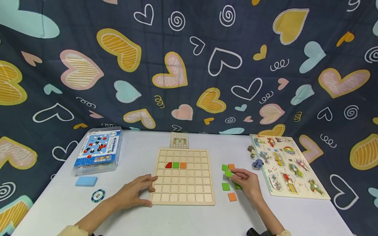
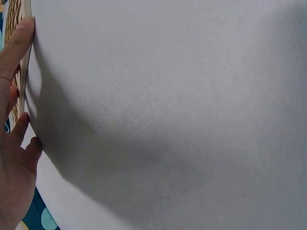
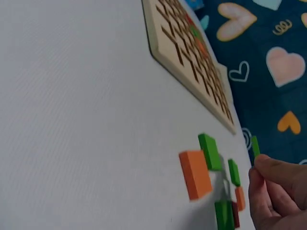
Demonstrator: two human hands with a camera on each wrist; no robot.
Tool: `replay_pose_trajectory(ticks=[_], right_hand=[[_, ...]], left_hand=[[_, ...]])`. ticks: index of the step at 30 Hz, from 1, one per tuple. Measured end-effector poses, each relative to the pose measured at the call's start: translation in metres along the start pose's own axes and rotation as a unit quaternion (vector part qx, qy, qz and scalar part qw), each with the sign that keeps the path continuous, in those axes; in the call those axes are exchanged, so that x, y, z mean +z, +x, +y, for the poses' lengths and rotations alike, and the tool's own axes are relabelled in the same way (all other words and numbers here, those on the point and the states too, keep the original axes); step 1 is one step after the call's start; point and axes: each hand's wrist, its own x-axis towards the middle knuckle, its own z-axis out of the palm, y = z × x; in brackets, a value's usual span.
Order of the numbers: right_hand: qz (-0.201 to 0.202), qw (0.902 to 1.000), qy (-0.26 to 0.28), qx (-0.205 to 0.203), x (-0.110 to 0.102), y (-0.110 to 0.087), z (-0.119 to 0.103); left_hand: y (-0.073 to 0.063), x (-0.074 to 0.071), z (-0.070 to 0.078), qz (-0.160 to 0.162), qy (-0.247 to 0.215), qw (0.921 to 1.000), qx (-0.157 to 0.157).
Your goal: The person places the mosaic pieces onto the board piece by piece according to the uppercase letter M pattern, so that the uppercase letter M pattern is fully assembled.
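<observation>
My right hand (image 1: 246, 183) pinches a green square tile (image 3: 255, 146) between thumb and fingers, raised above the table to the right of the board. Around it lie loose tiles: a green one (image 1: 225, 186), an orange one (image 1: 232, 197) and several others, some partly hidden by the hand. With its fingers along the left edge of the wooden grid board (image 1: 183, 203), my left hand (image 1: 134, 192) touches the frame. A red rounded piece (image 1: 169, 165), a green tile (image 1: 176, 165) and an orange tile (image 1: 183, 165) sit side by side in the board's grid.
Behind the board lies a small pattern card (image 1: 179, 135). A clear plastic box (image 1: 97, 149), a blue block (image 1: 86, 181) and a poker chip (image 1: 98, 195) are at the left. At the right are a picture puzzle board (image 1: 290, 167) and a small blue figure (image 1: 258, 164).
</observation>
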Motion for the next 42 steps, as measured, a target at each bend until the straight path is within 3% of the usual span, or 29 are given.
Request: replay_pose_trajectory(ticks=[10, 25, 32, 42], right_hand=[[-0.012, 0.9997, 0.011, -0.018, 0.037, 0.015, -0.007], [-0.056, 0.9954, 0.022, -0.075, 0.091, 0.032, -0.014], [-0.065, 0.9888, -0.009, -0.134, 0.105, 0.038, -0.018], [-0.076, 0.9857, -0.036, -0.146, 0.112, 0.042, -0.02]], left_hand=[[0.001, 0.0, 0.001, -0.002, 0.002, 1.0, -0.005], [0.001, 0.0, -0.001, -0.002, 0.003, 1.0, -0.005], [0.001, 0.001, -0.001, 0.001, 0.008, 1.0, 0.001], [0.0, 0.001, 0.0, 0.0, 0.008, 1.0, -0.003]])
